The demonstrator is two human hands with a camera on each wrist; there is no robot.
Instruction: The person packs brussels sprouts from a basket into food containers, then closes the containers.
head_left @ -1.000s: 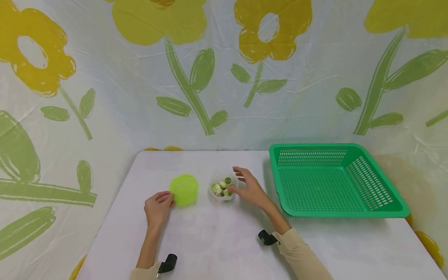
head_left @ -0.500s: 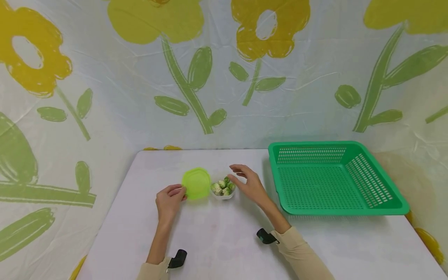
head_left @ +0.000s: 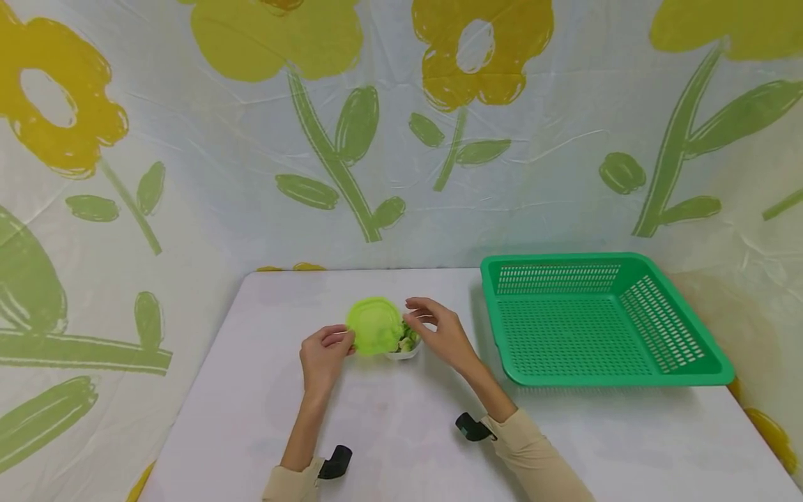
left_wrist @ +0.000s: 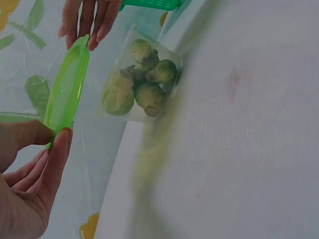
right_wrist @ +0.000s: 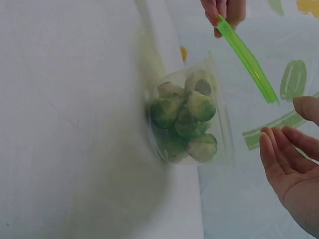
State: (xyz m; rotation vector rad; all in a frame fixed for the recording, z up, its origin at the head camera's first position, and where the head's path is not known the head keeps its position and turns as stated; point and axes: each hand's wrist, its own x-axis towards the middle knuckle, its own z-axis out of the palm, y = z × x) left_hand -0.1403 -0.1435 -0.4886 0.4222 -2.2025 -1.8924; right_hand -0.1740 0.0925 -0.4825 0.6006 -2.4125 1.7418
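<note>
My left hand (head_left: 324, 357) pinches a translucent lime-green lid (head_left: 374, 325) by its near-left edge, thumb on one side and fingers on the other. The lid hangs in the air above a clear plastic container (right_wrist: 223, 134) and covers part of it in the head view. Inside the container lie several Brussels sprouts (left_wrist: 149, 94), seen through its walls. Just right of the container hovers my right hand (head_left: 441, 333), fingers loosely bent and holding nothing. In the right wrist view a gap shows between its fingertips and the lid (right_wrist: 249, 62).
A large green perforated basket (head_left: 580, 382) stands on the right of the white table (head_left: 389, 432). Behind and to the left hangs a cloth printed with flowers (head_left: 251, 195). The table's back edge runs a short way beyond the container.
My left hand has carried the lid rightward, from beside the container to over it. The right hand has shifted slightly left, still beside the container.
</note>
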